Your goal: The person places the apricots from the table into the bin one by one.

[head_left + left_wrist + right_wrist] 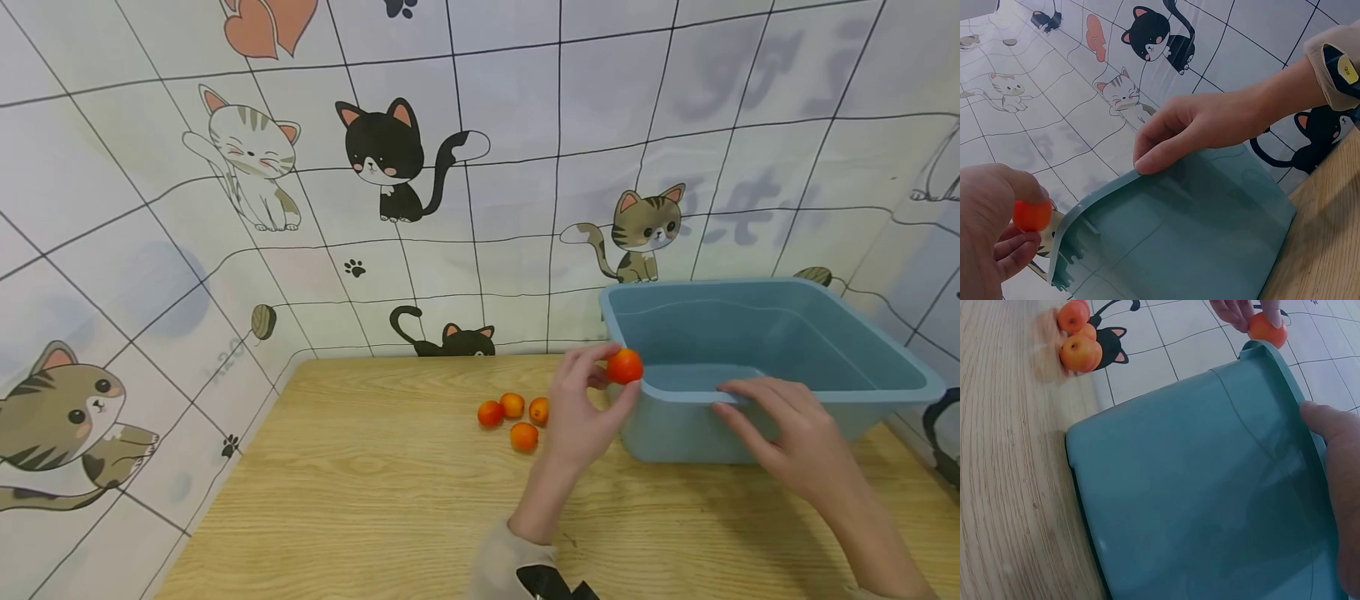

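A small, round red-orange fruit (625, 367) is pinched between the thumb and fingers of my left hand (581, 412), right at the left rim of a blue-green plastic basin (675, 433). My right hand (802, 446) grips the basin's near rim, thumb on the outer side, as the left wrist view shows from below. The basin's inner floor shows bare in the part the head view reaches. To the left of my left hand, several small orange fruits (523, 437) lie in a loose cluster on the wooden table (360, 483).
Behind the table stands a wall covering (517, 200) printed with cartoon cats and grid lines. It also runs along the left side. At the far right edge, a black curved object (933, 429) is partly in view beside the basin.
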A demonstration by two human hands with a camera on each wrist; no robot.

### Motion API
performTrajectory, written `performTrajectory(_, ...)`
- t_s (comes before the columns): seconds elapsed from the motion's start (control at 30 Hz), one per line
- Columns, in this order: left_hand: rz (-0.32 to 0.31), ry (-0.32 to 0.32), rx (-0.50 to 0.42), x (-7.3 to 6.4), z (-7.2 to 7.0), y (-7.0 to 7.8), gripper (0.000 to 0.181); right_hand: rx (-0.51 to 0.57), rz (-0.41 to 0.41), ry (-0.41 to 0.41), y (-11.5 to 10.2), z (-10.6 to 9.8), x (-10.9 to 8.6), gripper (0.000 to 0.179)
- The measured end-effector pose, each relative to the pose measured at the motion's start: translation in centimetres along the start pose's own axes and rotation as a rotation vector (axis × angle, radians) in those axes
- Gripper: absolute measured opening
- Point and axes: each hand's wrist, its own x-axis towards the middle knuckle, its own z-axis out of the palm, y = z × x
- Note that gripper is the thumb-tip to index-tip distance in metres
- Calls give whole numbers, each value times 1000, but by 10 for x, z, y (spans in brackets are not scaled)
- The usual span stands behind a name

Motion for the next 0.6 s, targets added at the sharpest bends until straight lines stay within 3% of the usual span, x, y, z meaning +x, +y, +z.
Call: performTrajectory(0.6, 83, 26, 70, 8, 24, 2, 35, 6, -5, 5, 2, -1, -4, 62)
